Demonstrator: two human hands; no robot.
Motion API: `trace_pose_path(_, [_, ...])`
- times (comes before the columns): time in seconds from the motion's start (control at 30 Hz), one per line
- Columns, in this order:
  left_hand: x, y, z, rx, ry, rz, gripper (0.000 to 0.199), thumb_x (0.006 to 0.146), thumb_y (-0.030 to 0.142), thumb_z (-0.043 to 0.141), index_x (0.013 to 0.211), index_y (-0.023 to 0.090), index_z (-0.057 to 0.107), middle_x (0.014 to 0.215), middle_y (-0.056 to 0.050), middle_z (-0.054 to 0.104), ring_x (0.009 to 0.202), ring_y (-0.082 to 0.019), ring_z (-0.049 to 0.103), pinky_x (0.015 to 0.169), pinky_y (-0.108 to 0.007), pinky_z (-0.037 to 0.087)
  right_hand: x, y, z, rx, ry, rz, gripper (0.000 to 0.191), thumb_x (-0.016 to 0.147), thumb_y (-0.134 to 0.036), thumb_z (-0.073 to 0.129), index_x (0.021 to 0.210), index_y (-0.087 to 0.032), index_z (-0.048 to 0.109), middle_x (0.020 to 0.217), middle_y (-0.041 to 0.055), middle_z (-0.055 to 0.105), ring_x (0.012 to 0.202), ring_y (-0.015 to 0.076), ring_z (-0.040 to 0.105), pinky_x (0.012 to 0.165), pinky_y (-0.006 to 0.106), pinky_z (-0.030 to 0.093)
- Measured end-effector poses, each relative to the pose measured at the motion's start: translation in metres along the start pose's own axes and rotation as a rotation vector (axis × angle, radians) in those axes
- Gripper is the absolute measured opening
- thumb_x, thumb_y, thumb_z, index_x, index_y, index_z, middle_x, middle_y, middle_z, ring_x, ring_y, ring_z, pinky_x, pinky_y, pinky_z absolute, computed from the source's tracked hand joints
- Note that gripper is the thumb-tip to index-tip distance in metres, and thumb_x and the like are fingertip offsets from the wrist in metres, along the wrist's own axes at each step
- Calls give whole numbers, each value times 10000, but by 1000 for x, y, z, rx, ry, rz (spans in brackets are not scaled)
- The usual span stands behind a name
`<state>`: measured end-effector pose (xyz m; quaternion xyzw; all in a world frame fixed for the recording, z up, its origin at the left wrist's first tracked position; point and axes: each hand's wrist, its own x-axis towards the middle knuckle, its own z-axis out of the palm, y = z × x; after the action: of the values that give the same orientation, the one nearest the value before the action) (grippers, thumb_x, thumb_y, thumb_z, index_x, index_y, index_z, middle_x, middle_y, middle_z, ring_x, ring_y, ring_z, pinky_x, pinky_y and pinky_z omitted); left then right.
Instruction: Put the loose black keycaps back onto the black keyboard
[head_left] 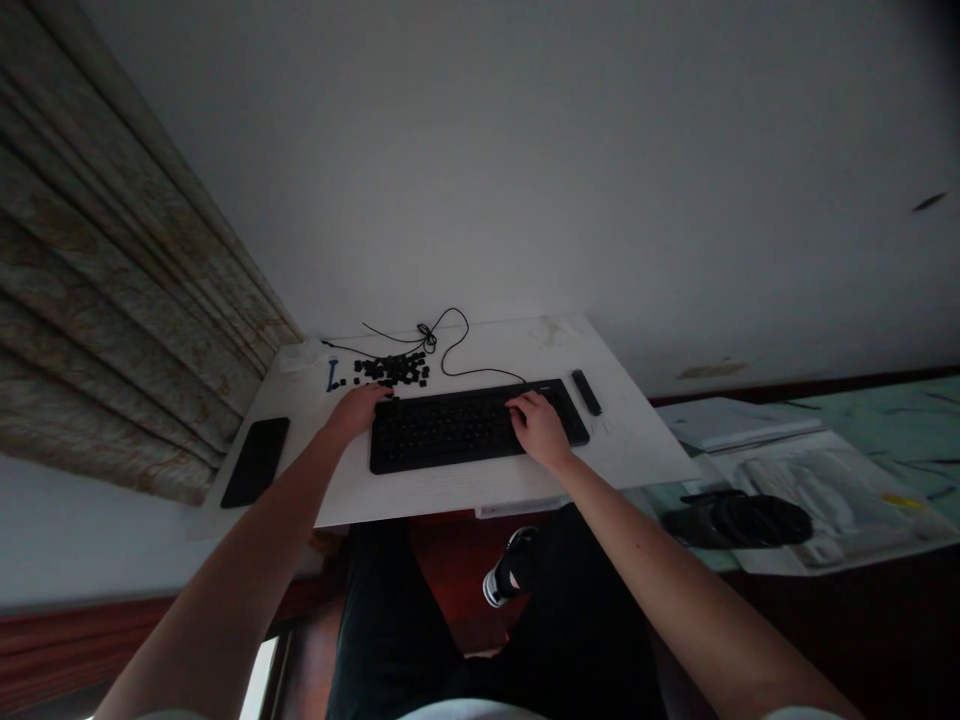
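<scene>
The black keyboard [442,432] lies mid-frame, its long axis running left to right, with the right hand [540,428] over its right part and the left hand [360,408] nearer the loose keycaps [396,369], whether either grip is closed being unclear.

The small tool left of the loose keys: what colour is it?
The tool is blue, seen best in the head view.

A white table [637,442] carries a black keyboard [442,432]. Far left lie keycaps [395,369], a blue tool [332,375] and a cable [427,338]; near left, a phone [256,462]; right, a black bar [586,392].
</scene>
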<state>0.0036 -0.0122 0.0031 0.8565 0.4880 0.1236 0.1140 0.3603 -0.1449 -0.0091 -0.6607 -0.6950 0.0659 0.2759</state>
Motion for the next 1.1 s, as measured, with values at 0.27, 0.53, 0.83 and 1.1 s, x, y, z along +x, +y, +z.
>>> trace_pose_path(0.27, [0,32,1,-44,203,-50,432,818,51,419,1139,181,677,1173,-109,664,1101,-247,628,1017,-410,483,14,50,-53,-222,132,555,362,926,-361,505,1176,-139,643,1163,204,609,1104,339,584,904,448,461])
trace_pose_path(0.53, [-11,154,53,-78,220,159,254,935,241,500,1147,201,635,1173,-105,642,1079,-246,611,1027,-436,468,18,110,-69,-270,-168,755,515,846,-532,607,1125,-102,660,1073,227,684,1010,335,673,765,381,498])
trace_pose_path(0.83, [-14,181,89,4,264,157,391,976,383,448,1303,196,551,1259,-134,622,1225,-280,541,1139,-515,336,40,99,-85,20,58,621,312,896,-464,558,974,-168,619,915,149,729,791,231,695,672,316,505])
trace_pose_path(1.1, [-13,181,88,-32,241,131,410,967,384,456,1304,172,556,1285,-155,602,1247,-297,521,1133,-532,340,54,-3,-48,867,-55,467,459,875,-680,505,1021,-256,408,746,3,674,610,145,674,608,273,576])
